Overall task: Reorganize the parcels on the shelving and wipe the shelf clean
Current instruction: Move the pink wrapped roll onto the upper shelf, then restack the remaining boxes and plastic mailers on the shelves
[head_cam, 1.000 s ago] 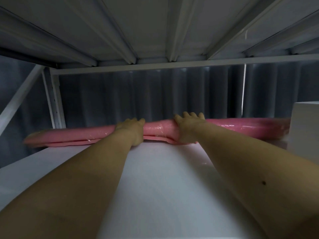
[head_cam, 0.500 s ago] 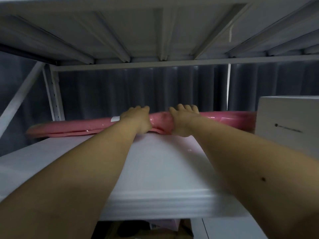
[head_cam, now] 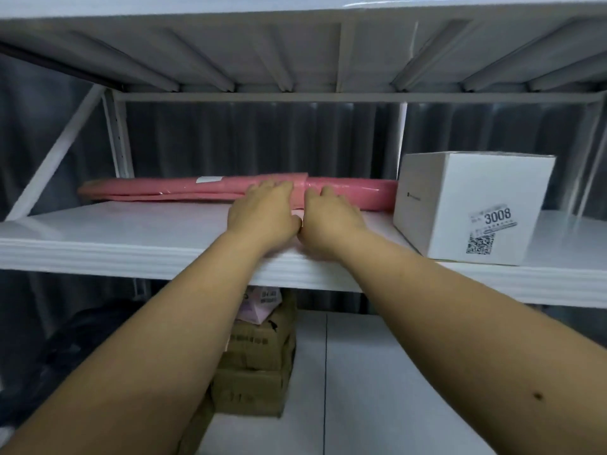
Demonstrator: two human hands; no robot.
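A long flat pink plastic-wrapped parcel (head_cam: 147, 190) lies along the back of the white shelf (head_cam: 115, 238), its right end against a white box (head_cam: 460, 205) labelled 3008. My left hand (head_cam: 262, 208) and my right hand (head_cam: 331, 211) lie side by side on the shelf, thumbs nearly touching. Their fingers are stretched forward, and the fingertips rest on the middle of the pink parcel. Neither hand curls round it.
The ribbed underside of the upper shelf (head_cam: 295, 54) hangs close overhead. A grey curtain (head_cam: 262, 139) backs the rack. On the lower shelf stand stacked brown cartons (head_cam: 256, 359) with a small pink parcel (head_cam: 256, 307) on top. A dark bag (head_cam: 82, 349) sits at lower left.
My hands have let go of the pink parcel and now lie flat, closer together and nearer the shelf front. The view has pulled back, showing the whole white box and the lower shelf.
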